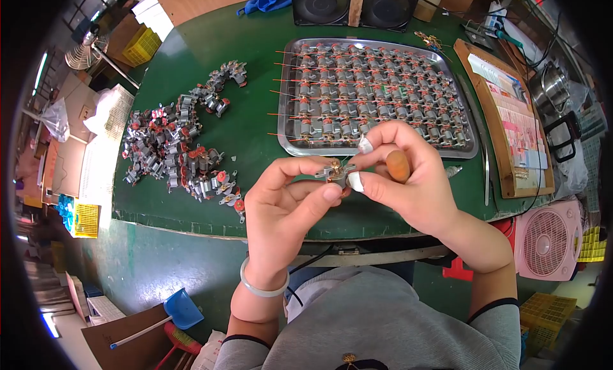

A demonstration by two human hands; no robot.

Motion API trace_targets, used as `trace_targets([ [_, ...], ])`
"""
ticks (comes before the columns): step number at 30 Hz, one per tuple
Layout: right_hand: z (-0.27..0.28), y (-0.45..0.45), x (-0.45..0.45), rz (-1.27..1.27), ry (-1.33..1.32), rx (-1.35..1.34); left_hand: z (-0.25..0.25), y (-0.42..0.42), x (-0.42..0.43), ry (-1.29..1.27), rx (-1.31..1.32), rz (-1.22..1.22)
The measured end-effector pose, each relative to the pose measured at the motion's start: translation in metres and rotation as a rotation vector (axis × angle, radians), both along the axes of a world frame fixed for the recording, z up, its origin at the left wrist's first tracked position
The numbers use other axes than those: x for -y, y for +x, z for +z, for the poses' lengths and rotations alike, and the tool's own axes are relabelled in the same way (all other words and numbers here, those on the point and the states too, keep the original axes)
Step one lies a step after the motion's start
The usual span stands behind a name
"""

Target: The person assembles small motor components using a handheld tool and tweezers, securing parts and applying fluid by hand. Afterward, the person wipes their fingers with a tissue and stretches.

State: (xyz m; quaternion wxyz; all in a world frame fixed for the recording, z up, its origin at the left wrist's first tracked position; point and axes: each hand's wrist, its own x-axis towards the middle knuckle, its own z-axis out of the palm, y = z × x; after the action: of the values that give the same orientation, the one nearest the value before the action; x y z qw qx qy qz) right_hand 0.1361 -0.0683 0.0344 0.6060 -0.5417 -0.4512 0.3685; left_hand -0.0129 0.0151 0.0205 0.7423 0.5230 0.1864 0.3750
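My left hand (pixel 284 210) pinches a small metal electrical component (pixel 334 172) between thumb and fingers, just above the table's front edge. The component has flat grey tabs and a brass-coloured middle. My right hand (pixel 405 178) closes on its right end. White finger cots cover the right thumb and index finger, and an orange cot sits on another finger. My fingers hide part of the component. Behind the hands stands a metal tray (pixel 285 146) with rows of similar components and thin red wires. To the left lies a loose pile of such components (pixel 175 146).
On the green table (pixel 255 35) two black speaker-like units (pixel 322 5) stand at the back beside a blue cloth (pixel 268 0). A wooden-framed board (pixel 504 121) lies right. A pink fan (pixel 548 241) stands below. A blue dustpan (pixel 184 308) is at lower left.
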Motion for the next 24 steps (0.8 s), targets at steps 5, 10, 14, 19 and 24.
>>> trace_targets([
  [5,0.011,0.006,0.011,-0.010,-0.009,0.189,-0.005,-0.003,-0.001,-0.018,-0.052,0.049],
  [10,0.032,0.027,0.034,-0.055,-0.237,0.525,-0.009,-0.003,-0.004,-0.009,-0.030,0.082],
  [14,0.010,0.031,0.052,-0.202,-0.151,-0.024,-0.014,-0.004,-0.005,0.016,-0.005,0.064],
  [19,-0.008,0.004,0.067,-0.049,0.038,0.192,-0.013,0.001,-0.001,-0.147,0.174,0.112],
  [24,-0.026,-0.008,0.053,-0.172,0.321,0.637,-0.013,0.004,0.001,-0.391,0.331,0.106],
])
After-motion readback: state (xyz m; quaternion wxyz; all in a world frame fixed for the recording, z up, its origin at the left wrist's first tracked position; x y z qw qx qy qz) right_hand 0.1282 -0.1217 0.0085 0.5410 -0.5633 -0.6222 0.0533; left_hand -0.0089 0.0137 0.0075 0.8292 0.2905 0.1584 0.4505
